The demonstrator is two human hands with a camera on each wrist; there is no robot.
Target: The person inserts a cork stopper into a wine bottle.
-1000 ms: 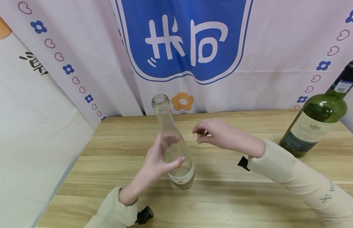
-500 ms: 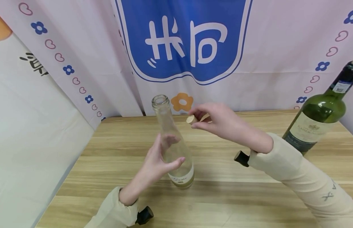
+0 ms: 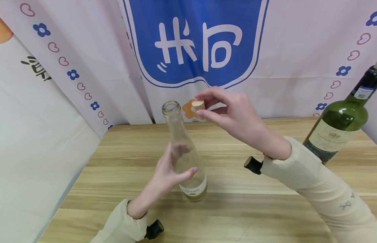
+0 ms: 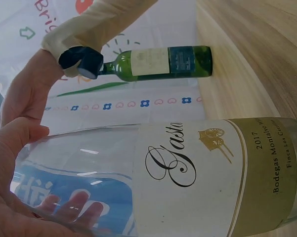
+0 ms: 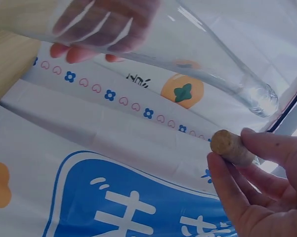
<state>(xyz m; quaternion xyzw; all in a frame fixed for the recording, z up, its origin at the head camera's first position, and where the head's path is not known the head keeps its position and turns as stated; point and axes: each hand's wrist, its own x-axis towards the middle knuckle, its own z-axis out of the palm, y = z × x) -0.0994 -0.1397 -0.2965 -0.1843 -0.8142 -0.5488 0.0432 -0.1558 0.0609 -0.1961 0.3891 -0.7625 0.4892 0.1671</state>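
A clear glass wine bottle [image 3: 188, 158] with an uncorked mouth stands upright on the wooden table. Around its body the left hand [image 3: 168, 173] is wrapped, thumb in front and fingers showing through the glass. In the left wrist view the white and gold label of the clear bottle [image 4: 188, 177] is readable. The right hand [image 3: 234, 114] pinches a cork [image 3: 198, 105] between thumb and fingertips, just right of the bottle's mouth and apart from it. In the right wrist view, one end face of the cork [image 5: 222, 143] sticks out past the fingertips.
A green wine bottle [image 3: 337, 125] with a cork in its neck stands at the right of the wooden table [image 3: 237, 209], beyond the right forearm. A printed curtain [image 3: 285, 67] hangs along the table's back edge. Each wrist carries a small black camera [image 3: 154, 229].
The right hand has risen and moved a little left with the cork, from beside the bottle's neck to the height of its mouth. The cork has tipped upright. The left hand stays put.
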